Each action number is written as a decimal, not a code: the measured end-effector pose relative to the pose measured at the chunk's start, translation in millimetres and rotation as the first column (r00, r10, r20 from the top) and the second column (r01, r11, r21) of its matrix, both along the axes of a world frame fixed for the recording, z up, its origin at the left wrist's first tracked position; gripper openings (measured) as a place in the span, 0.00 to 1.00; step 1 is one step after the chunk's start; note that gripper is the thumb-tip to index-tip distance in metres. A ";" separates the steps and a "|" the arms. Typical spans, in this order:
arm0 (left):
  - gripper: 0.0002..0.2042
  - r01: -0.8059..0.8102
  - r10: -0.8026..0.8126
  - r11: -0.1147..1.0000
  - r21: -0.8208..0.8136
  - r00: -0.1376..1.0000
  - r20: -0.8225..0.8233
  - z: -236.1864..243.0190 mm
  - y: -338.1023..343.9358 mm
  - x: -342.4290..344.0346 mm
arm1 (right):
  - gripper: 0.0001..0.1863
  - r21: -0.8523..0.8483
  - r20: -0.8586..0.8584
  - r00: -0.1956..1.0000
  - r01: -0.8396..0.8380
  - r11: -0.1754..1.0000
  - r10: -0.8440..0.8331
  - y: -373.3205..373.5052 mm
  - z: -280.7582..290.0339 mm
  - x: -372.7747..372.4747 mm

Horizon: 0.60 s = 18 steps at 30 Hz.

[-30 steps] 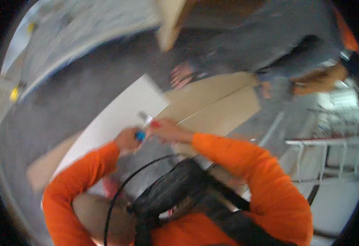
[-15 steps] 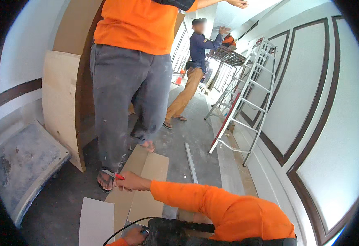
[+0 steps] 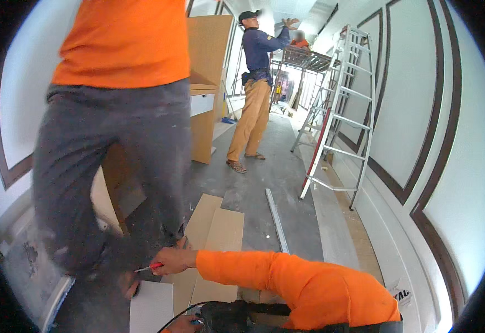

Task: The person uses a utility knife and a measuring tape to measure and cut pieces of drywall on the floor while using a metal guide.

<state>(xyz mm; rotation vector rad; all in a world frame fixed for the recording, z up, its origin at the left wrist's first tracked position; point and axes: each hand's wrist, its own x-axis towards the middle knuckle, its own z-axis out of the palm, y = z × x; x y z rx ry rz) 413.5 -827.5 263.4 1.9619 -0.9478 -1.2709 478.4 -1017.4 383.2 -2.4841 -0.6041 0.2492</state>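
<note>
My right hand (image 3: 171,261) reaches out to the left in an orange sleeve. Its fingers are closed around a red-handled utility knife (image 3: 156,266), whose thin blade points left over the floor. Below it lie pieces of brown cardboard (image 3: 218,233) and a pale flat sheet (image 3: 151,307). My left hand (image 3: 184,324) is low at the bottom edge, curled beside a black strap or bag; a bit of blue shows at its fingers, but what it holds is mostly hidden. A thin black cable (image 3: 180,315) arcs past it.
Close by on the left stands a co-worker in grey trousers (image 3: 115,127). Another person in tan trousers (image 3: 252,116) stands farther back. An aluminium ladder (image 3: 339,119) is by the right wall, before a scaffold (image 3: 308,57). A metal bar (image 3: 277,221) lies on the floor near a wooden cabinet (image 3: 203,119).
The near co-worker has shifted left and closer, one leg blurred. My right hand has turned, bringing the knife blade from slanting upward to nearly level. The view has shifted too.
</note>
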 end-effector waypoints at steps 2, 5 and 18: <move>0.21 0.069 -0.069 0.998 0.011 0.998 -0.010 4.3 -5.1 -0.4 | 0.14 -0.050 0.069 0.994 0.085 0.995 -0.082 -17.2 -3.8 -3.0; 0.15 0.164 -0.176 0.977 -0.138 0.981 -0.076 97.6 -12.6 14.3 | 0.14 -0.045 0.106 0.988 0.114 0.993 -0.108 -35.9 -12.5 1.6; 0.15 0.267 0.200 0.800 -0.537 0.726 0.658 347.4 -9.8 11.6 | 0.10 -0.049 -0.083 0.995 0.050 0.998 -0.054 -52.0 -48.5 26.8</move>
